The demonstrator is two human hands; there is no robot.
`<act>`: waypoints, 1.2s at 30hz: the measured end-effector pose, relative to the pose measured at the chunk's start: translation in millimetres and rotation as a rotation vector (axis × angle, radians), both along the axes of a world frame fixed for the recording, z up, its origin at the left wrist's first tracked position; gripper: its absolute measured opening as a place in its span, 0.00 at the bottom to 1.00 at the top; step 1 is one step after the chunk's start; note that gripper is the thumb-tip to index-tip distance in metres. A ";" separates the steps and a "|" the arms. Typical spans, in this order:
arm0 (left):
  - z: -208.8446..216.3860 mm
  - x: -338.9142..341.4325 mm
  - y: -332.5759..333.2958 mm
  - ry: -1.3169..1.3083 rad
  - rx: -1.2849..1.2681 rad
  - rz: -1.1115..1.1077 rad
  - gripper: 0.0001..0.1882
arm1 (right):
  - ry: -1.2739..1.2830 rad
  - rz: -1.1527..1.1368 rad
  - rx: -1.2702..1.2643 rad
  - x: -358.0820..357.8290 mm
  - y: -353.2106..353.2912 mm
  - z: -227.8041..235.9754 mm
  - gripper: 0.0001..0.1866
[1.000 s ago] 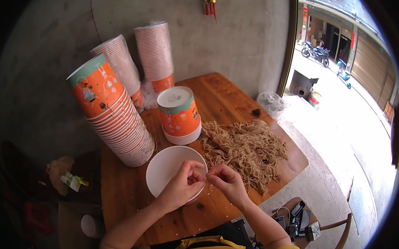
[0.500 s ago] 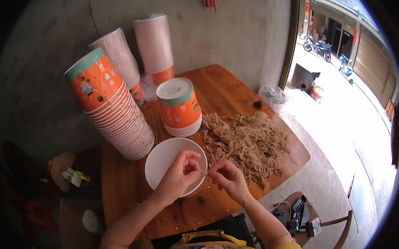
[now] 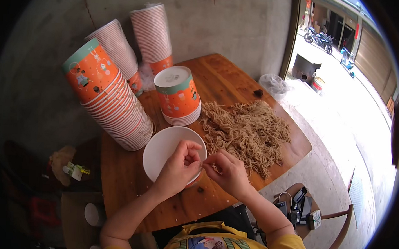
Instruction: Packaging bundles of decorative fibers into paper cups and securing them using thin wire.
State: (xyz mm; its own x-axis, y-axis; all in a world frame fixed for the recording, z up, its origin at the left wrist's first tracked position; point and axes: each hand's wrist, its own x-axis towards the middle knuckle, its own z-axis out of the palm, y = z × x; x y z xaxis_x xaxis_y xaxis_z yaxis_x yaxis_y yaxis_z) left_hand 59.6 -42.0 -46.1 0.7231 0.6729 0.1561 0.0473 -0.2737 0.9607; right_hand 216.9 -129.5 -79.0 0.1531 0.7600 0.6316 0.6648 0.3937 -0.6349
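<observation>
My left hand (image 3: 178,170) is over the right side of an open paper tub (image 3: 158,150), white inside with an orange outside. Just beyond its right rim, my right hand (image 3: 228,173) meets the left one, fingertips almost touching. Both are pinched closed; whatever lies between the fingertips is too small and hidden to name. A broad heap of tangled tan strands (image 3: 252,130), like string or cord, lies behind and right of my right hand. Behind the open tub, a short stack of orange and green paper tubs (image 3: 179,99) stands upside down.
A tall leaning stack of tubs (image 3: 116,106) fills the table's left side, with two plastic-wrapped stacks (image 3: 152,35) behind. A clear plastic bag (image 3: 273,85) hangs by the wooden table's (image 3: 210,74) far right edge. A chair (image 3: 308,225) holding electronic devices stands at the right.
The view has shifted slightly, so the table and tubs appear higher. My hands stay pinched together by the tub's rim; the right hand has turned a little, its knuckles more toward me.
</observation>
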 end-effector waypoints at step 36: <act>1.1 -7.9 -10.1 0.135 0.720 0.080 0.12 | 0.061 -0.019 -0.132 7.4 -21.1 1.9 0.06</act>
